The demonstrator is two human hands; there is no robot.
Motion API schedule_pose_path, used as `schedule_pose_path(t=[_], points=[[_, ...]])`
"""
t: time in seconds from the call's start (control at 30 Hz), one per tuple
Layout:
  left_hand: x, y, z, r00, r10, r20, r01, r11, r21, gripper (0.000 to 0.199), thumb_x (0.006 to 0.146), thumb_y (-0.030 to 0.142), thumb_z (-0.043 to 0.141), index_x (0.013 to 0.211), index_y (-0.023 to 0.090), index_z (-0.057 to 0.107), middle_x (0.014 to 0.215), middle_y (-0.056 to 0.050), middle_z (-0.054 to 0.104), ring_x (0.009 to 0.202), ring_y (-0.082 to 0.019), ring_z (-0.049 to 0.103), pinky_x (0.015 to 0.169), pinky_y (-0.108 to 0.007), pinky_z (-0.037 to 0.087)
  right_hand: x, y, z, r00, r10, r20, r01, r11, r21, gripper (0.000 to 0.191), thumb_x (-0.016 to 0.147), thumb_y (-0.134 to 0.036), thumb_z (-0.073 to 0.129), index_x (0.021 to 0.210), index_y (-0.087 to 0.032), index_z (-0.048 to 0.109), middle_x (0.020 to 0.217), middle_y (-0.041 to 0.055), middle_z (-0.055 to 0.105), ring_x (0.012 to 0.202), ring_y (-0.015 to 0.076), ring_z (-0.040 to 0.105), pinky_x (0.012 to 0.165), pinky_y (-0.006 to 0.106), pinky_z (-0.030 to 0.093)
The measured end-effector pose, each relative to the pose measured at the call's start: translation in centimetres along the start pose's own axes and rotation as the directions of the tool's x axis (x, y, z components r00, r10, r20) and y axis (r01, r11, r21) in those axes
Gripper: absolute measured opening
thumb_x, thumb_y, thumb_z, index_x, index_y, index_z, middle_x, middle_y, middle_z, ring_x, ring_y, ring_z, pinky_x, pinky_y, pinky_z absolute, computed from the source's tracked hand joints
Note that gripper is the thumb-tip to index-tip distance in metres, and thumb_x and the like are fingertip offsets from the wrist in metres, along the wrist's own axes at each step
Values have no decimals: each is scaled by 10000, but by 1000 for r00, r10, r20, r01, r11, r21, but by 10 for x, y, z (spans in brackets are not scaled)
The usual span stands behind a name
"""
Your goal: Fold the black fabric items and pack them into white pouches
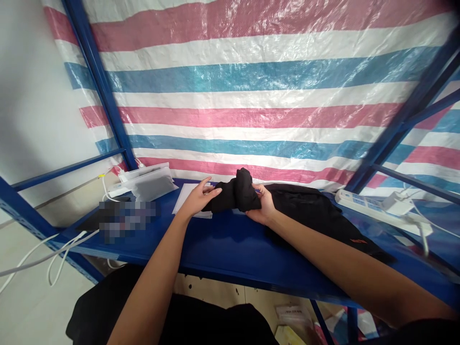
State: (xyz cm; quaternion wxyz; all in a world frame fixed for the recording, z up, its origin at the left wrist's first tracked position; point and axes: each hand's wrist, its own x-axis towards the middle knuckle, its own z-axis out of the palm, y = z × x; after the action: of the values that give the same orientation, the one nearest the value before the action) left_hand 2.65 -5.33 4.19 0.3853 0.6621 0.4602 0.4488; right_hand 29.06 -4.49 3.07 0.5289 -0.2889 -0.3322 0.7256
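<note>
Head view: a black rolled cloth bundle is between the two hands at the middle of the blue metal shelf, one part lying sideways and a thicker part standing up at its right; whether its underside touches the shelf cannot be told. The right hand is closed around the right end. The left hand has its thumb on the left end, forefinger apart from it; how firmly it grips cannot be told.

To handle the roll well, I would keep even pressure at both ends, press the thicker part level with the rest, and tuck loose cloth in so that it does not slacken.

Just beyond the left hand lie white paper sheets. Behind the right forearm a black garment is spread out, bearing small orange lettering too blurred to read. Farther right is a white power strip with a white plug adapter; no brand is legible on either. Below the shelf, a pale packet carries a dark printed line, also unreadable. The striped tarpaulin behind shows no writing.
</note>
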Motion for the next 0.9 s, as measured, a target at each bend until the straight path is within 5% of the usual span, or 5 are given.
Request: schedule_pose_path(t=[0.2,0.33,0.6,0.8,0.9], points=[[11,-6,2,989,23,-144,-60,964,-259,967,881,372,875,1710,235,396,1556,-167,655,1293,-293,734,1100,-413,589,-6,-8,6,980,85,182,-74,995,-67,803,845,-943,583,1109,-214,794,1052,149,837,1017,381,773,883,533,615],[15,1,-11,955,99,-280,-188,931,-314,879,904,390,844,1677,266,444,1586,-148,635,1304,-282,731,1095,-401,609,-2,-9,1,969,115,216,-95,990,-102,866,813,-1020,539,1081,-228,765,976,113,827,933,329,787,849,492,633],[12,48,-5,952,131,-275,-238,885,-401,841,887,379,879,1636,279,510,1589,-134,635,1365,-327,701,1116,-458,621,-4,4,-1,980,126,156,-61,928,-368,414,759,-299,1012,1113,-211,816,1104,116,860,957,271,829,791,357,698],[-17,79,-14,914,141,-379,-309,850,-427,863,878,317,877,1641,271,478,1487,-102,696,1359,-309,699,1121,-438,615,-15,-104,-22,997,-36,-65,-2,862,-507,404,680,-195,1045,1026,-172,836,1019,152,867,773,277,838,626,320,701],[-41,85,12,968,36,-248,-168,828,-535,786,851,240,855,1575,248,547,1444,-114,722,1278,-319,737,1014,-423,657,-16,-175,-35,981,-157,-113,51,774,-631,429,671,-152,1048,1036,-183,824,975,126,861,707,256,821,552,310,670]])
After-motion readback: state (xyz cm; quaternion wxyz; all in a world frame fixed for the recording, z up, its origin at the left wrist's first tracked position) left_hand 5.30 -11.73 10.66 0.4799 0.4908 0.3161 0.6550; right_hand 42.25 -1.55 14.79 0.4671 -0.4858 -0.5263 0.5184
